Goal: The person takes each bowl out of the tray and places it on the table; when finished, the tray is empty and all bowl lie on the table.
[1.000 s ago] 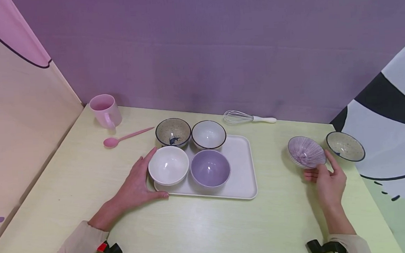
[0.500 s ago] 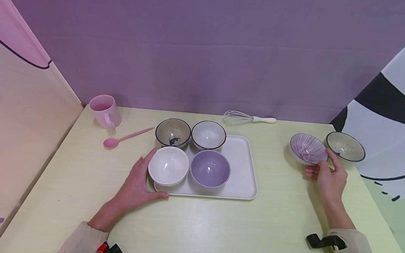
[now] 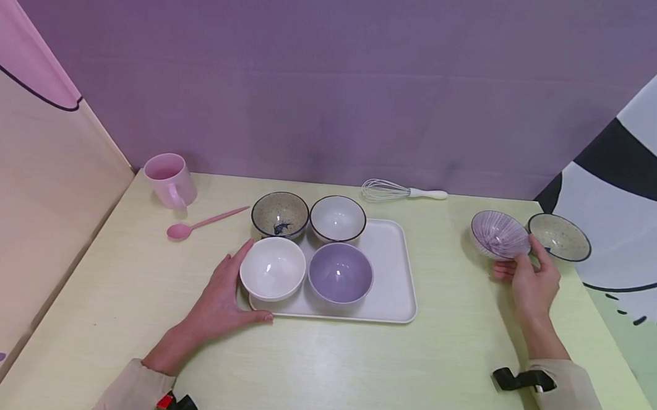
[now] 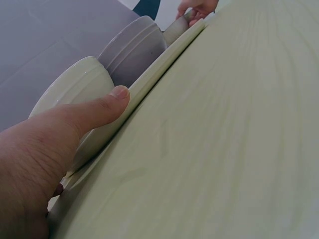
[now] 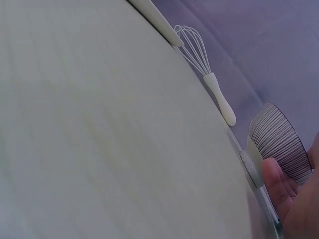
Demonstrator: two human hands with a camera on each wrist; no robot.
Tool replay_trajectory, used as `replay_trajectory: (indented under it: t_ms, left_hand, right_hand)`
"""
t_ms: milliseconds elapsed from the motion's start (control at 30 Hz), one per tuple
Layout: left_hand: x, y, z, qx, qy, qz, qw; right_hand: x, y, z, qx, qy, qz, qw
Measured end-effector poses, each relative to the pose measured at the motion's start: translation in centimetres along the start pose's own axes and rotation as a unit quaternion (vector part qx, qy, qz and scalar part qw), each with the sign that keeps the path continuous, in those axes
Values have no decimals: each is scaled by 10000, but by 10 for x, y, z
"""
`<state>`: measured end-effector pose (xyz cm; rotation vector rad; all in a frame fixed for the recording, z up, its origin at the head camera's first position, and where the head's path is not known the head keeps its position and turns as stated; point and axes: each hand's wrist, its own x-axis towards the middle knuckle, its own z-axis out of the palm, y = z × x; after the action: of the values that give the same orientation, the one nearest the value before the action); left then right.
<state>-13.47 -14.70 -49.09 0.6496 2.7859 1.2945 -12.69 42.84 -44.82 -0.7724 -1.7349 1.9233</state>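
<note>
Six bowls are out, and my eye goes to the striped bowl (image 3: 497, 232), well to the right of the white tray (image 3: 391, 282): flared and pale, fine purple lines raking across its inside, dark stripes running down its outside. It tilts in the right hand (image 3: 535, 287), the grip narrowed to a pinch at its near rim; whether its base touches the bench (image 3: 337, 378) I can't tell. A speckled bowl (image 3: 561, 237) with a dark rim is just beside it, farther from the tray. At the tray's left end the left hand (image 3: 216, 302) has its grip spread wide, thumb straight along the tray's front edge, fingers beside the glossy white bowl (image 3: 272, 270), clasping nothing.
</note>
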Motion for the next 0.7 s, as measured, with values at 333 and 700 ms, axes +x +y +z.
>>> replay_trajectory:
  t_ms: [333,700]
  left_hand:
    - [0,0,0,-37,-6,-21,10000]
    - [0,-1,1,3,-5,-33,10000]
  right_hand:
    - [3,-1,4,190,-4,-48,9998]
    - [4,-4,2,135,-369,45,9992]
